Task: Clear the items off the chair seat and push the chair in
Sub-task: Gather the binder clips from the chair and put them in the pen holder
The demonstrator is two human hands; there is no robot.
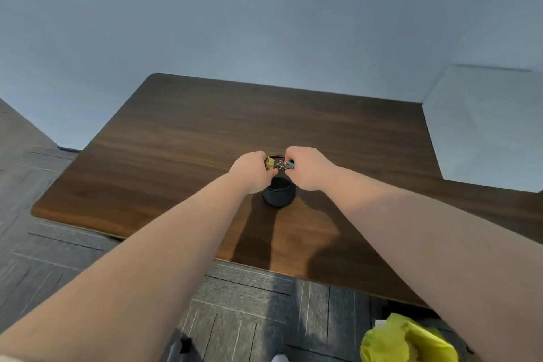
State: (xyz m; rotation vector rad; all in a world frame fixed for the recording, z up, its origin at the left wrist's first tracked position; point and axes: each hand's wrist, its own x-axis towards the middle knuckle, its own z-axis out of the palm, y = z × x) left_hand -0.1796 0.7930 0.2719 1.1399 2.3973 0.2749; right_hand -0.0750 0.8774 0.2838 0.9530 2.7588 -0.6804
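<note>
Both my hands reach over the brown wooden desk (182,138), just above a small black round cup (279,192) that stands near the desk's middle. My left hand (252,172) pinches a yellow binder clip (270,162) over the cup's mouth. My right hand (308,169) pinches a blue binder clip (290,162), whose wire handles touch those of the yellow one. The chair itself is not in view.
A yellow-green crumpled thing (405,338) lies at the bottom right, below the desk's near edge. Grey carpet tiles (58,258) cover the floor. A white block (484,126) rests against the desk's right side, and a grey wall stands behind.
</note>
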